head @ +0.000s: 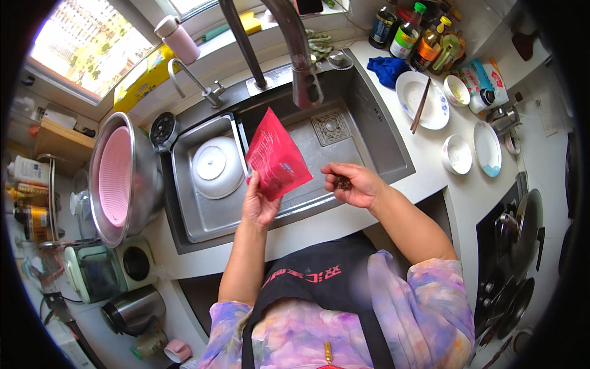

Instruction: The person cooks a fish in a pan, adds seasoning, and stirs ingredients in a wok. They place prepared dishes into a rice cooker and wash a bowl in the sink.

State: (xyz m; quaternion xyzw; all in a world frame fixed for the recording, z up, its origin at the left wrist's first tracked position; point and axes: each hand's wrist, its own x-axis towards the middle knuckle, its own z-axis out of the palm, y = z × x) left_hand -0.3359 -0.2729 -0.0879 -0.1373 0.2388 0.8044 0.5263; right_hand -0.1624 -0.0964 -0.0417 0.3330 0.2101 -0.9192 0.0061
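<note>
Above the front edge of the double steel sink, my left hand point(262, 200) holds a red plastic pouch point(281, 159) by its lower corner, its printed face turned up. To the right of the pouch, my right hand point(355, 184) is curled, palm up, around a small heap of dark brown dried bits point(342, 182); what they are exactly I cannot tell. The two hands are apart. Below the pouch, a white bowl point(216, 167) lies upside down in the left steel basin point(198, 226). The right basin point(387, 138) holds a square drain strainer point(331, 127).
A dark faucet point(299, 55) arches over the sink. At left stands a steel bowl point(110, 184) with a pink colander point(115, 177). At right are a plate point(410, 99) with chopsticks point(421, 106), small bowls point(457, 154), sauce bottles point(408, 34) and a stove point(488, 240).
</note>
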